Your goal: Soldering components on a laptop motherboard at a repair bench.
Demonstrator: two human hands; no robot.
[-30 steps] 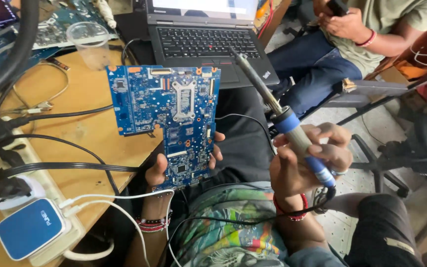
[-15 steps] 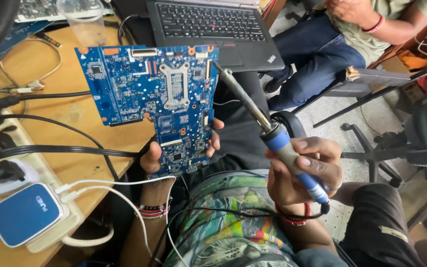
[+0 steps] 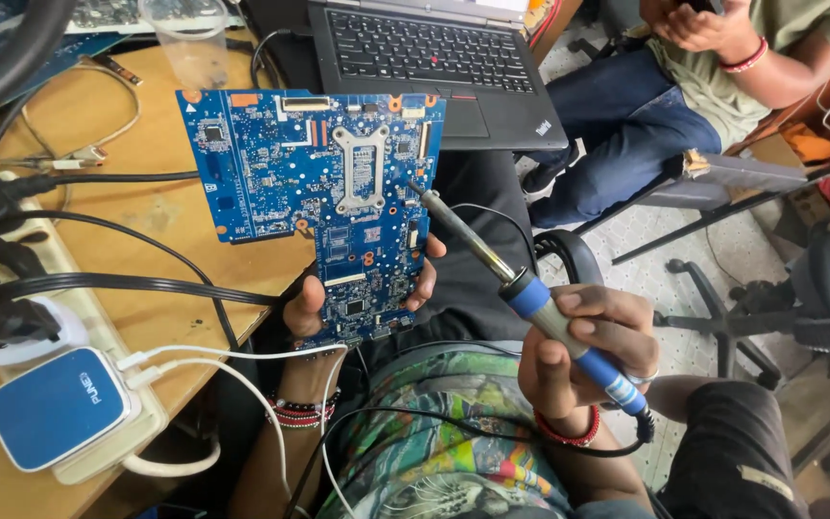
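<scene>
My left hand point(image 3: 311, 306) grips the lower end of a blue circuit board point(image 3: 319, 183), thumb on its left edge and fingertips showing at the right edge. The board is held upright over my lap, component side toward me, with a silver square socket frame in its middle. My right hand point(image 3: 583, 351) holds a soldering iron point(image 3: 530, 298) by its blue handle. The iron's metal tip touches or nearly touches the board's right side, just below the socket frame. Its cord runs down across my lap.
A wooden table point(image 3: 146, 216) at the left carries a power strip point(image 3: 40, 317) with plugs, a blue-and-white adapter point(image 3: 55, 408) and black cables. An open black laptop point(image 3: 434, 67) and a clear plastic cup point(image 3: 189, 43) stand beyond. Another person point(image 3: 713, 77) sits at upper right by chairs.
The board has come closer and more centred in view. The soldering iron has swung left, so its tip has moved from beside the board onto its right side.
</scene>
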